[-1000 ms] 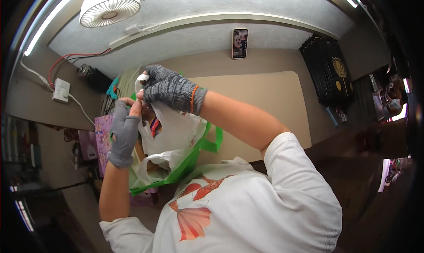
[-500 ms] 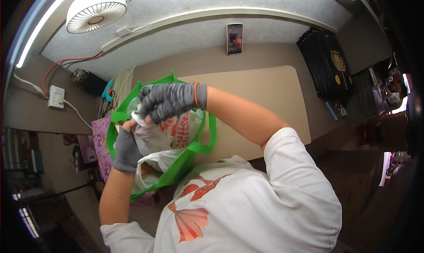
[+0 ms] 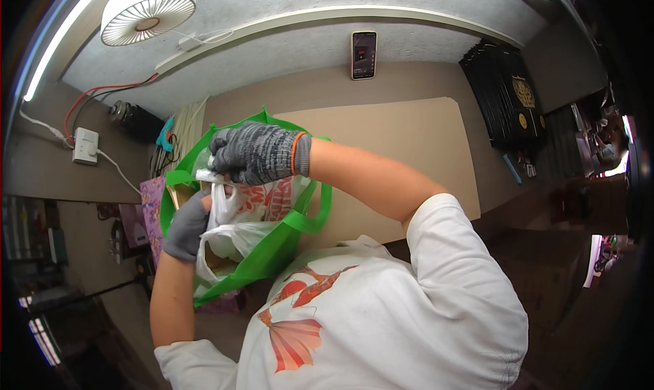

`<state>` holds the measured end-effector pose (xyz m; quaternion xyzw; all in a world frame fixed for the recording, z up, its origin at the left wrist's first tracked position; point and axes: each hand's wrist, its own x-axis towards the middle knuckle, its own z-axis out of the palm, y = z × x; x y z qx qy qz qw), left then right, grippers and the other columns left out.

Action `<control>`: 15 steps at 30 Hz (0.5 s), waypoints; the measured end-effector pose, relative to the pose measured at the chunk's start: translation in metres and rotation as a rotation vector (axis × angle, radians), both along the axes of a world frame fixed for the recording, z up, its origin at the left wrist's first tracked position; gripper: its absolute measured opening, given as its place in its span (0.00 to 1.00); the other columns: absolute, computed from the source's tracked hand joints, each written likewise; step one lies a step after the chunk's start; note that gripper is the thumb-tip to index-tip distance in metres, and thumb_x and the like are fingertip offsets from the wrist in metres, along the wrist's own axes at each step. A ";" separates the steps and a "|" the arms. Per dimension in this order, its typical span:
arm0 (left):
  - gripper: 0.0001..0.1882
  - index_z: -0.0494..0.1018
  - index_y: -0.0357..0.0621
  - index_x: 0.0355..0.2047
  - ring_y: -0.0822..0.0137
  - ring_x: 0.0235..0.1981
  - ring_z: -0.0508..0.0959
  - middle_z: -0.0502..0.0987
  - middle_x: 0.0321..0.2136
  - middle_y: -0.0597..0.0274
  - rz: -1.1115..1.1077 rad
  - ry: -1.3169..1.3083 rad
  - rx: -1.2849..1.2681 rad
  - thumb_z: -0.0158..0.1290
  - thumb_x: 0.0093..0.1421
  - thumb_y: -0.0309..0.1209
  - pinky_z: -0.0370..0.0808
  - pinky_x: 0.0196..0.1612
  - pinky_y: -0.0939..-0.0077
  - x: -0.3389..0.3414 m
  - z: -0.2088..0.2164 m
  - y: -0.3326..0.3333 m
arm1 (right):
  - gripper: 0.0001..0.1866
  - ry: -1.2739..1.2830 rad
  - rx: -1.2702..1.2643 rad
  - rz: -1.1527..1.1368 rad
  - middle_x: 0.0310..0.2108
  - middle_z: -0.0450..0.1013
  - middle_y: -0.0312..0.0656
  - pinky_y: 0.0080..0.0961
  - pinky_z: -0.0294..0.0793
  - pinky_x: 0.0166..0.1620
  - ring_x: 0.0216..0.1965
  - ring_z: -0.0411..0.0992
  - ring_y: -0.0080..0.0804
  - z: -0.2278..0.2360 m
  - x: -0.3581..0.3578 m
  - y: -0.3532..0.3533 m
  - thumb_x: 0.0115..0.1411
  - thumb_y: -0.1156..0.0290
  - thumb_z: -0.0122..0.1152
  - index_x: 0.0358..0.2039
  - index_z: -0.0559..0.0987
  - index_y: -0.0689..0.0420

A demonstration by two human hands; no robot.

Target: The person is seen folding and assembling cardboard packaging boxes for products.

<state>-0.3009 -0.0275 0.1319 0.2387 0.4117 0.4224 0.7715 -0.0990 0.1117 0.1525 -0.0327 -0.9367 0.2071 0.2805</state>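
Observation:
A green tote bag (image 3: 272, 243) stands at the table's left side with its top spread wide. Inside it sits a white plastic bag (image 3: 262, 203) with red print, its upper part gathered. My right hand (image 3: 255, 153), in a mottled grey glove with an orange cuff band, reaches across from the right. Its fingers are closed on the gathered white plastic. Just below, my left hand (image 3: 187, 232) in a plain grey fingerless-looking glove holds the same plastic, its fingertips partly hidden behind it. Another loose white plastic opening (image 3: 221, 247) shows at the tote's near side.
A cardboard sheet (image 3: 395, 151) covers the table's middle. A phone (image 3: 364, 56) leans on the back wall, with stacked black folders (image 3: 504, 97) at right. On the left are a fan (image 3: 148, 15), a socket box (image 3: 85, 146) with cables and a dark cylinder (image 3: 139, 123).
The white plastic is now drawn up in a longer strand between my hands. My left hand has shifted slightly lower, and my right hand has turned a little.

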 end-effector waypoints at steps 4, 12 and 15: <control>0.24 0.66 0.42 0.60 0.64 0.51 0.75 0.72 0.54 0.56 -0.234 0.453 0.198 0.52 0.65 0.33 0.73 0.55 0.68 0.000 -0.014 0.003 | 0.11 -0.230 0.015 0.053 0.35 0.75 0.45 0.41 0.75 0.42 0.37 0.76 0.48 0.016 -0.003 -0.007 0.52 0.61 0.65 0.35 0.82 0.49; 0.16 0.72 0.40 0.51 0.60 0.44 0.78 0.77 0.47 0.58 0.174 0.261 0.093 0.51 0.66 0.33 0.75 0.46 0.66 0.001 -0.013 0.000 | 0.11 -0.069 -0.080 -0.050 0.35 0.78 0.43 0.39 0.74 0.46 0.39 0.77 0.46 -0.012 -0.009 -0.014 0.54 0.58 0.64 0.35 0.85 0.47; 0.09 0.76 0.39 0.39 0.55 0.37 0.78 0.79 0.38 0.58 0.037 0.965 0.356 0.54 0.60 0.30 0.74 0.38 0.65 0.004 0.008 -0.009 | 0.11 -0.158 -0.652 0.151 0.38 0.79 0.43 0.38 0.74 0.48 0.41 0.77 0.46 -0.034 0.001 0.002 0.54 0.65 0.63 0.39 0.84 0.48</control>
